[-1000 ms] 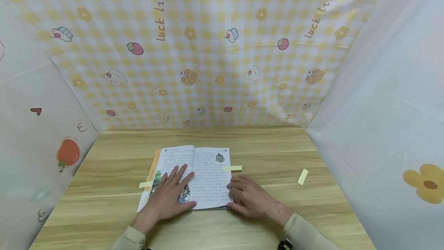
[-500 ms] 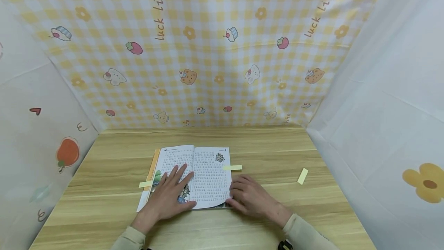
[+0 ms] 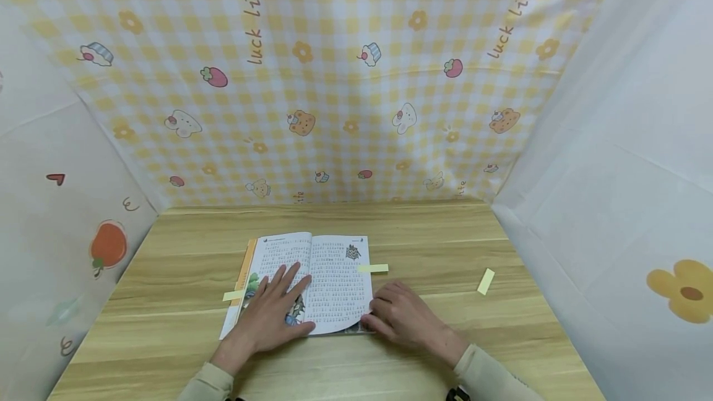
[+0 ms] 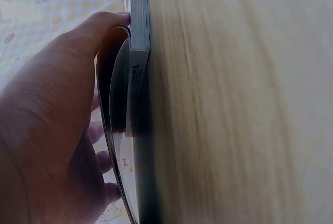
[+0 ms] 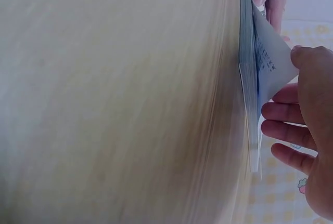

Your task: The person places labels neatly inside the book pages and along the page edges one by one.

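Table (image 3: 434, 240): book (image 3: 337, 289) under left hand (image 3: 270, 314)

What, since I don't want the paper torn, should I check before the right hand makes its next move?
1. Left hand bracing the book: ok, it rests with fingers spread on the left page.
2. Right hand holding the paper: ok, the lifted page corner sits between thumb and fingers.
3. Only one sheet lifted: cannot tell for certain.
4. Yellow strip clear of the right page's outer edge: not ok, it juts past and might catch.
5. Loose strip away from the book: ok, it lies apart on the table.
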Demonstrator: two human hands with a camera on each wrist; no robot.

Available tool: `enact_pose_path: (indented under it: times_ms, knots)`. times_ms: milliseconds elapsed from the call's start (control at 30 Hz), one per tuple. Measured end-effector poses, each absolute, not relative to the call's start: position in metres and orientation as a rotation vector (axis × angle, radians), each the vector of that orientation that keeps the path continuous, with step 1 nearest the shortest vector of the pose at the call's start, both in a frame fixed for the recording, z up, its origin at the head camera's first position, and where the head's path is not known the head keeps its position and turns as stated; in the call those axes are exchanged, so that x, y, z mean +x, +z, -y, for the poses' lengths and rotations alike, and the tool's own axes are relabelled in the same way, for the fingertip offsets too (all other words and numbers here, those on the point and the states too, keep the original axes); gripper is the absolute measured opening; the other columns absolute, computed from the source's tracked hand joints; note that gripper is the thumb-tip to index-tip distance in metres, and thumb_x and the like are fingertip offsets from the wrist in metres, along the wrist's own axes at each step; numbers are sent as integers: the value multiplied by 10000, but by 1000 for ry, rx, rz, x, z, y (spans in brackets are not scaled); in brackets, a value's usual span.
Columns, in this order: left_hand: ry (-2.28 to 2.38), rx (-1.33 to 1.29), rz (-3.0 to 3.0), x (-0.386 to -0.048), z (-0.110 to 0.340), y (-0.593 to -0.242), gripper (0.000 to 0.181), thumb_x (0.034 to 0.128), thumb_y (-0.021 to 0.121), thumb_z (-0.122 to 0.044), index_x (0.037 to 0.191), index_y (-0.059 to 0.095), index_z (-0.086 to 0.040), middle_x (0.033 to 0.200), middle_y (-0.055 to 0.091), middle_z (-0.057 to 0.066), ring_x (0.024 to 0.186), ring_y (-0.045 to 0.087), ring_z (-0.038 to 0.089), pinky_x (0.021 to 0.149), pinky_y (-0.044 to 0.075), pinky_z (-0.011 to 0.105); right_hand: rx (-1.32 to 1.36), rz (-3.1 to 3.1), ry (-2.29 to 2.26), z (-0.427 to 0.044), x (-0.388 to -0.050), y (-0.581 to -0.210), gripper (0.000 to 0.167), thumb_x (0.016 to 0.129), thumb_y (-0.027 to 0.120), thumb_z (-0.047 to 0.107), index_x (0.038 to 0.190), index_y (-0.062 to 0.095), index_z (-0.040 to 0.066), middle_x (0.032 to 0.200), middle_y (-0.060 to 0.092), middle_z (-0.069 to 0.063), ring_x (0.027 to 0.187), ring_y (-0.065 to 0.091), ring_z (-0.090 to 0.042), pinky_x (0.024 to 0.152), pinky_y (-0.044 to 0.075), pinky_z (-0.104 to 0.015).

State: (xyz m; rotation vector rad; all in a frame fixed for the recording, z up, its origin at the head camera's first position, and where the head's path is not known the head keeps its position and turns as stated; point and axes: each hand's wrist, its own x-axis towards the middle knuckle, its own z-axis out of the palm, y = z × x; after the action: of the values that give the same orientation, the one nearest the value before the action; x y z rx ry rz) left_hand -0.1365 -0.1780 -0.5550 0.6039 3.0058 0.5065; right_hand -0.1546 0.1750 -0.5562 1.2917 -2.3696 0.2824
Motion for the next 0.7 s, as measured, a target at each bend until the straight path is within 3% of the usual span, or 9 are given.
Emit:
enact_pose_path:
  times_ms: [300,700]
  knots:
    - [529,621,-3023,-135,177,-553,982,951,755,-755,1729,488,-220,1894,262,134,1747,260,480,1359,288,783,1269,2366,340,-173,-152,-553,237,1051,804,407,917,765,215,1002,805,70,972,759,-121,1016,644,-360]
    - [563,645,-3066,-134,177,-556,977,945,758,-754,1714,512,-203,1885,287,139,1738,282,489,1357,297,779,1204,2326,368,-168,-147,-552,378,1075,757,457,1216,829,114,1232,835,-62,1170,790,-217,1050,654,-394]
